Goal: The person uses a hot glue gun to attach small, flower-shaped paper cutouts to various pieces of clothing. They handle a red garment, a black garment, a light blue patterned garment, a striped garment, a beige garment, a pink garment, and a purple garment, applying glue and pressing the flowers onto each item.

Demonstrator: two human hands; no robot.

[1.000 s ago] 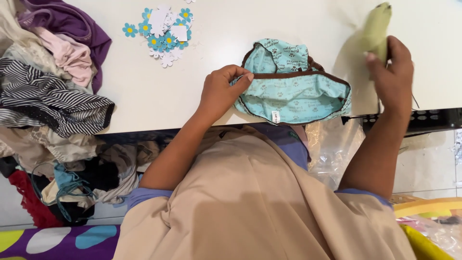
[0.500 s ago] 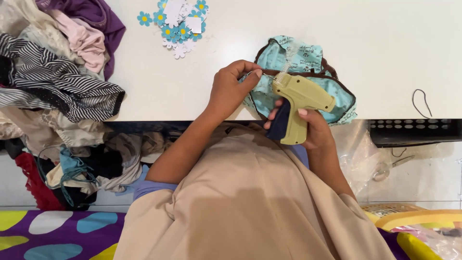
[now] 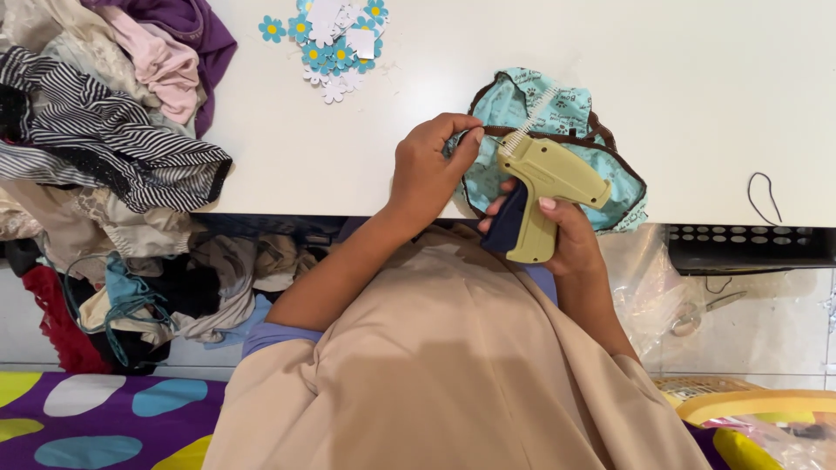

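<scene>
We are gripping a tagging gun (image 3: 547, 187) in our right hand (image 3: 566, 239), its tip touching the teal garment (image 3: 557, 122) lying at the white desk (image 3: 697, 78) edge, while our left hand (image 3: 428, 170) is pinching the garment's brown trim.

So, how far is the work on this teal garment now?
The teal garment lies flat on the white table. The right hand holds the tagging gun at its edge; the left hand pinches there. No tag shows attached yet; flower tags wait.
</scene>
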